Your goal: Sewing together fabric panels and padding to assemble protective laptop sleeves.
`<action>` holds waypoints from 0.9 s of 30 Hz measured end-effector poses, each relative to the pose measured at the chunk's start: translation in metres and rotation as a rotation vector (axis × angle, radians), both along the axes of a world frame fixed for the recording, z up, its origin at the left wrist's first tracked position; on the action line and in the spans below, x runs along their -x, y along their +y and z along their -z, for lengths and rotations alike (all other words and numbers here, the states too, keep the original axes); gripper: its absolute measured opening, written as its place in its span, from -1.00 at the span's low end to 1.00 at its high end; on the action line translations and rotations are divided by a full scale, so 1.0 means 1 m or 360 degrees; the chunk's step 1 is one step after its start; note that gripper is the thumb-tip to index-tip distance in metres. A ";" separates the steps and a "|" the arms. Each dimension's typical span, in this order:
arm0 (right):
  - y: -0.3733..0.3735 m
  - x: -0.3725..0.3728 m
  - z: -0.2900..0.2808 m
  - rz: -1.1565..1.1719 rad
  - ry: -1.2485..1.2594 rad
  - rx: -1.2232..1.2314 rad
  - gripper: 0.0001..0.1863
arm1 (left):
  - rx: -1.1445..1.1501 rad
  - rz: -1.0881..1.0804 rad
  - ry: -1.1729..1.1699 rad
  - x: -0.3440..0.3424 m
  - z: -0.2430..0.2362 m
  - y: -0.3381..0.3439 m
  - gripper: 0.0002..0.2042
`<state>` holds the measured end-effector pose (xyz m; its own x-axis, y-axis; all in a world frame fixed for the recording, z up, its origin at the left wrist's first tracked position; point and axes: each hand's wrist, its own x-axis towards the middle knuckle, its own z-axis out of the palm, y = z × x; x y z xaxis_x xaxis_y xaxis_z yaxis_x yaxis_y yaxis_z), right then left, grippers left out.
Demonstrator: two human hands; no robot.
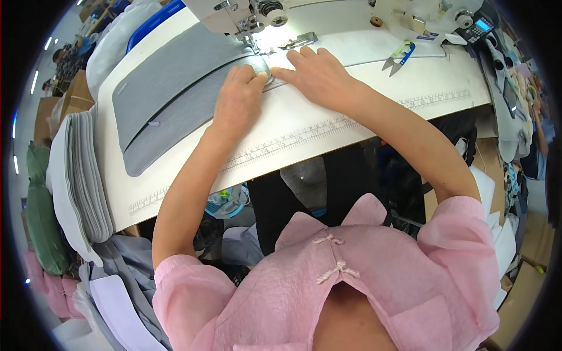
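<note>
A grey fabric panel (170,76) with rounded corners lies on the white table, its inner end under the sewing machine's presser foot (253,47). A dark slit runs along it, with a small pale tab (153,123) near the slit's lower end. My left hand (239,99) is closed on the panel's end just in front of the foot, thumb and fingers pressed together. Just right of it, my right hand (319,76) rests on the machine bed, thumb stretched to the panel's edge and apart from the bent fingers. What lies under its palm is hidden.
Blue-and-green thread snips (399,57) lie right of my right hand. A metal attachment (298,41) sits beside the foot. A printed ruler (304,133) runs along the table's front. Stacked grey panels (82,175) hang at the left edge; a control box (481,26) stands far right.
</note>
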<state>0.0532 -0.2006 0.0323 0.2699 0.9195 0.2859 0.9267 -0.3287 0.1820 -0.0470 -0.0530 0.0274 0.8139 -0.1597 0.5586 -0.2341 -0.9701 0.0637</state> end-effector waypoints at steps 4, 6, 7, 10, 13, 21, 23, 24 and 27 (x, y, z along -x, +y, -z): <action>-0.001 0.000 0.001 0.0007 -0.0143 -0.0069 -0.66 | -0.0052 0.0020 0.0013 0.002 -0.005 0.000 -0.87; -0.003 0.002 -0.001 0.0063 -0.0105 -0.0017 -0.67 | -0.0081 0.0053 0.0010 0.003 -0.008 0.003 -0.88; -0.003 0.003 -0.002 0.0062 -0.0107 -0.0013 -0.67 | -0.0147 0.0088 0.0036 0.002 -0.010 0.004 -0.88; -0.002 0.005 -0.003 0.0096 -0.0070 0.0054 -0.69 | -0.0275 0.0083 0.0117 0.001 -0.012 0.001 -0.87; -0.002 0.001 0.000 0.0034 0.0106 0.0022 -0.57 | -0.0368 0.0018 0.0099 0.002 -0.012 0.001 -0.83; 0.003 0.011 -0.011 -0.0041 0.0180 0.0083 -0.57 | -0.0162 -0.0086 0.0054 0.009 -0.006 0.011 -0.78; 0.011 0.006 -0.006 -0.0081 0.0118 0.0088 -0.57 | -0.0073 0.0025 0.0050 0.007 -0.004 0.015 -0.79; 0.016 0.003 -0.003 -0.0065 0.0110 0.0009 -0.64 | -0.0050 0.0043 0.0053 0.003 -0.005 0.020 -0.82; 0.025 -0.001 -0.001 -0.0020 0.0059 -0.0048 -0.69 | -0.0131 -0.0039 0.0061 -0.012 -0.008 0.028 -0.86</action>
